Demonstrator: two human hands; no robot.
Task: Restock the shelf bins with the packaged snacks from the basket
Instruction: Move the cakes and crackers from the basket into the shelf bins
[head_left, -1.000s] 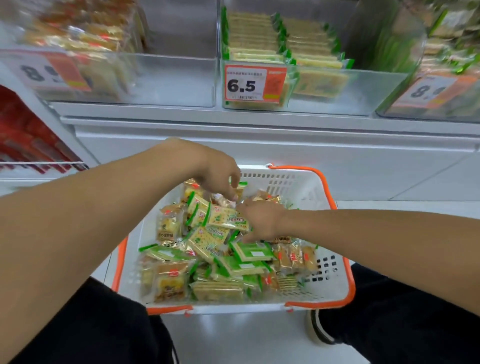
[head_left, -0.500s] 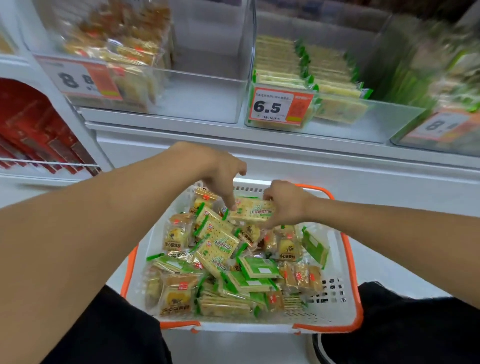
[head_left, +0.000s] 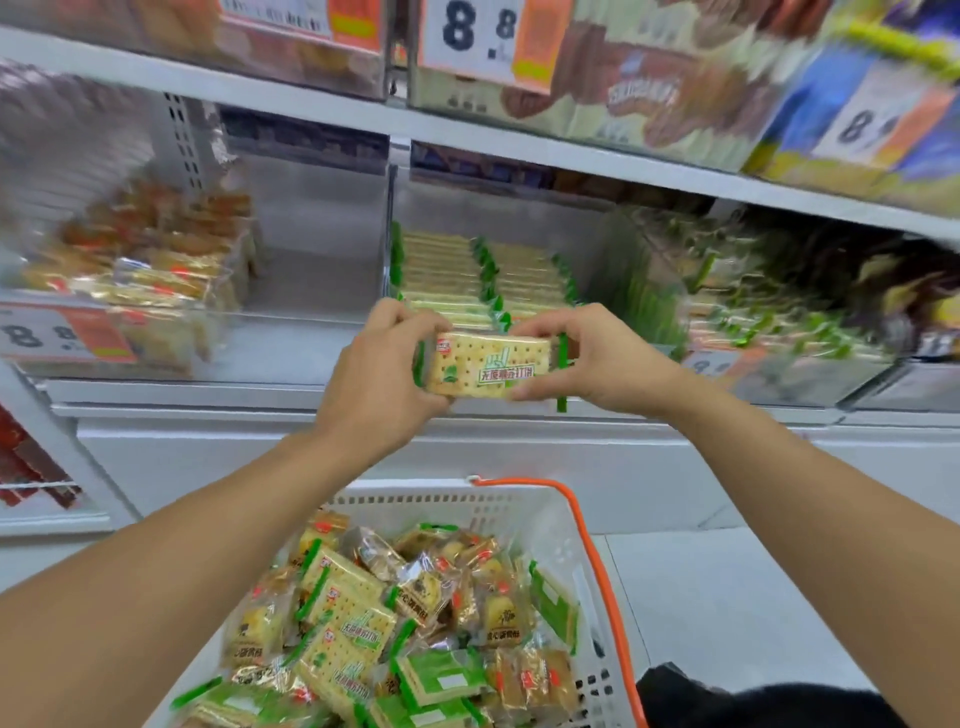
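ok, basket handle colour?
Orange. The handle runs along the white basket rim, clearest in the head view.

Cracker packet before the shelf bin, above the basket.

Retail shop, snack aisle; white shelves with clear bins of packaged biscuits; price tags at 12 o'clock; shopping basket at 6 o'clock.

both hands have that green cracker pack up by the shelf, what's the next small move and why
Probably carry the cracker pack forward into the middle bin and set it against the front of the rows there. The left hand and right hand pinch its ends just in front of that bin, whose green-edged packs look the same.
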